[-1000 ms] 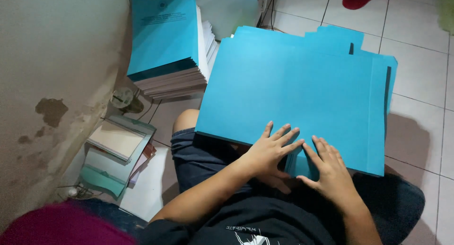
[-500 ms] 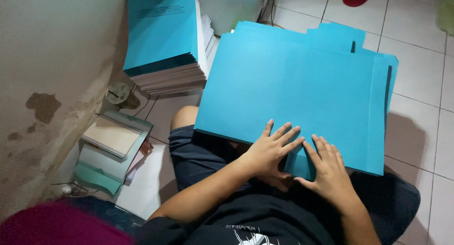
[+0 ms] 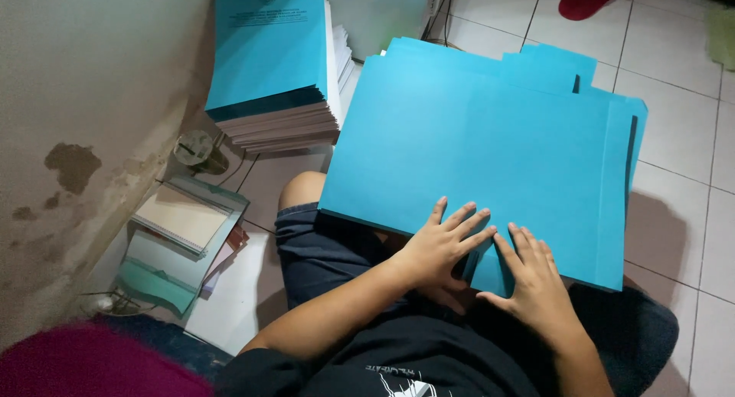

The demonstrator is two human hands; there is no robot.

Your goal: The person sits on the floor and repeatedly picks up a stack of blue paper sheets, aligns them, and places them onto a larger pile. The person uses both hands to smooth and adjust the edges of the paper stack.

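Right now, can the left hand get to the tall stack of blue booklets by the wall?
Probably yes. The left hand rests flat on the blue sheets in the lap, and nothing stands between it and the booklet stack on the floor, though it would need a stretch forward.

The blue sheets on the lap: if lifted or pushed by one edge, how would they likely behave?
The blue sheets look thin and broad, so probably floppy at an unsupported edge. Their edges are already fanned unevenly, so layers would likely slide apart. Both the left hand and right hand press flat on them.
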